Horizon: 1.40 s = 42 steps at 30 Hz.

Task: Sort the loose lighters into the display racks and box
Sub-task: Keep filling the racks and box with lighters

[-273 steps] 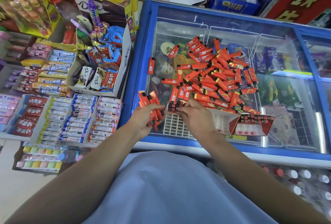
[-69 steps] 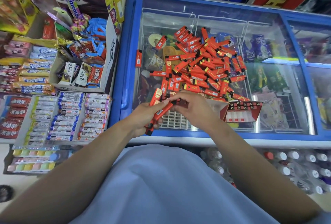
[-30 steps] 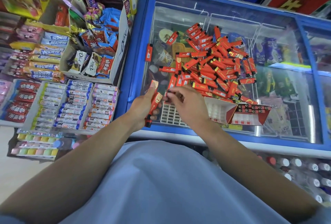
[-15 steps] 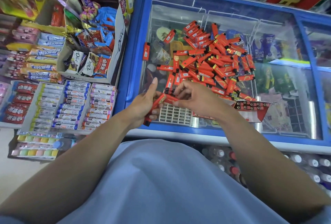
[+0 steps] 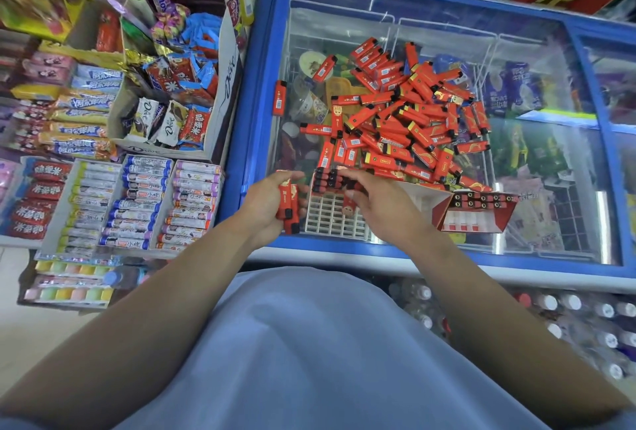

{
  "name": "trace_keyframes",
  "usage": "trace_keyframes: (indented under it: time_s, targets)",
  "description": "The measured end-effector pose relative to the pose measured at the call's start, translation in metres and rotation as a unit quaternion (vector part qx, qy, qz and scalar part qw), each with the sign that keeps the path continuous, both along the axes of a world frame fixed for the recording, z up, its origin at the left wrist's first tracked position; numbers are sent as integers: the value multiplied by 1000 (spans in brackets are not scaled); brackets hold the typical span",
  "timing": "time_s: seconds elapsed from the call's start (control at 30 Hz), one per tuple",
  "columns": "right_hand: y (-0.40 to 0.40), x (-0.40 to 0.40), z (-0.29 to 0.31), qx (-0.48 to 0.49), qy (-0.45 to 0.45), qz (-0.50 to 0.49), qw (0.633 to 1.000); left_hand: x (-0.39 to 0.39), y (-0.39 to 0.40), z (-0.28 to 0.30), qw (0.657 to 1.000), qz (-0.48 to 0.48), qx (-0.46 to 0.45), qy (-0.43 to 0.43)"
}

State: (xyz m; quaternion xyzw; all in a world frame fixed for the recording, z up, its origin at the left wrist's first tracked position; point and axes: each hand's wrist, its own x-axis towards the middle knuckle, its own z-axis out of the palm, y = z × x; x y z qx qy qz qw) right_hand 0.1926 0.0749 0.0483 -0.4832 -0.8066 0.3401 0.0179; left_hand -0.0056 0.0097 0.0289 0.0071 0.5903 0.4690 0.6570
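Note:
A heap of loose red lighters (image 5: pixel 402 113) lies on the glass lid of a blue chest freezer (image 5: pixel 261 61). A white grid rack (image 5: pixel 330 216) stands at the lid's near edge, with a row of lighters (image 5: pixel 327 180) standing in its far cells. My left hand (image 5: pixel 265 209) grips a small bundle of red lighters (image 5: pixel 289 202) just left of the rack. My right hand (image 5: pixel 382 199) hovers over the rack, and a red lighter (image 5: pixel 348 207) pokes out under its fingers. A red and white box (image 5: pixel 475 211) holding several lighters sits to the right.
One stray lighter (image 5: pixel 280 99) lies on the freezer's left frame. Shelves of candy and chocolate boxes (image 5: pixel 148 113) fill the left side. Bottles (image 5: pixel 585 319) stand below the freezer on the right. My light blue shirt (image 5: pixel 309 343) fills the foreground.
My right hand has moved from my left hand's bundle to over the rack, carrying a lighter. The left hand's bundle is smaller than nine seconds ago, and the rack's far row has filled.

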Motion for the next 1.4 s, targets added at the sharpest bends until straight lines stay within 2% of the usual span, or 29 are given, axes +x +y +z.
trace_keyframes:
  time_s: [0.1, 0.3, 0.43, 0.7, 0.8, 0.87, 0.93, 1.03, 1.17, 1.3, 1.4]
  targets:
    - [-2, -3, -8, 10, 30, -27, 999, -1, 0, -2, 1000, 13, 1, -15]
    - [-3, -12, -31, 89, 67, -48, 993, -2, -2, -3, 1000, 16, -10, -21]
    - [-5, -15, -36, 94, 49, -50, 993, -1, -3, -2, 999, 15, -21, -23]
    - [-12, -17, -36, 148, -57, -45, 986, 2, -7, 2, 999, 7, -38, -7]
    - [-14, -20, -23, 152, -30, -46, 987, 0, -9, 1, 999, -6, -40, -2]
    - [-18, -27, -10, 106, 40, -46, 993, 0, -9, 0, 999, -7, -35, 5]
    - [-24, -37, 4, -17, 110, -87, 990, 1, -9, 2, 999, 5, -31, 15]
    - [-31, -49, 13, -152, 105, -120, 975, 4, -6, 9, 1000, 8, -9, 26]
    - [-35, -53, 11, -225, 114, -114, 961, 10, -3, 13, 999, -6, 4, 43]
    - [-34, -49, 8, -276, 114, -151, 942, 13, -4, 8, 997, -39, 10, 67]
    - [-26, -34, 9, -307, 142, -207, 918, 13, -3, 3, 996, -2, -11, 85]
